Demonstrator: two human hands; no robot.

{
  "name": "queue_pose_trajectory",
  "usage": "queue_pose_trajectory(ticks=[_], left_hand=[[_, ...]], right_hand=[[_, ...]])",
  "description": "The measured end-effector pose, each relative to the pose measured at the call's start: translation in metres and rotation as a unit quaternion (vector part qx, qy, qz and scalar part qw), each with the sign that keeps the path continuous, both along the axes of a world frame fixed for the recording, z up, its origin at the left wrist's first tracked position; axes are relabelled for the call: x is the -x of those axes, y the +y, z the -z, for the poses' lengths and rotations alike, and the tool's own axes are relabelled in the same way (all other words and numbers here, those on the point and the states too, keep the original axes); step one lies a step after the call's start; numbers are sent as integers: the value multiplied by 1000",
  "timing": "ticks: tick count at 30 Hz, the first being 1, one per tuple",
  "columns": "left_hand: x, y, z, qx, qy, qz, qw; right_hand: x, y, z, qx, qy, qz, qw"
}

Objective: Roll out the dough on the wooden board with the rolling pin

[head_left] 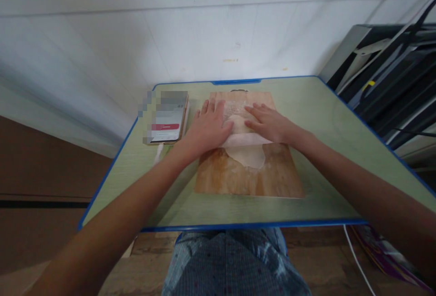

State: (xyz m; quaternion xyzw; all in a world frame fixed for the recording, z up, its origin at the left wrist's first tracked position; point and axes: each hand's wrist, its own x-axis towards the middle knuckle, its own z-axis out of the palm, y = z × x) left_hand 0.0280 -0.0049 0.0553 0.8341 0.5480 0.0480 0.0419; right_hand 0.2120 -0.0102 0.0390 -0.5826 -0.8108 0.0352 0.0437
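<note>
A thin, pale sheet of what looks like dough (247, 156) lies on a wooden cutting board (248, 182). Across it runs a straight whitish bar (247, 139) that looks like a rolling pin; both its ends are hidden under my palms. My left hand (209, 127) lies flat with spread fingers over the bar's left end, fingertips towards the board's far edge. Flat over the right end is my right hand (269, 122), its fingers also stretched out and apart. Between the hands, the board's far part looks whitish and dusty.
A phone (166, 118) lies left of the board, with a white cable (158, 154) at its near end. The green table (327, 150) has a blue rim and stands against a white wall (218, 41). Dark, stacked items (384, 73) stand beyond its right edge.
</note>
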Motion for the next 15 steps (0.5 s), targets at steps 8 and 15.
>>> queue_pose_trajectory(ticks=[8,15], left_hand=[[12,-54,10,-53,10,82,995],[7,-18,7,13,9,20,1000]], right_hand=[[3,-54,3,-115,-55,-34,991],[-1,-23,0,-48,-53,-44,996]])
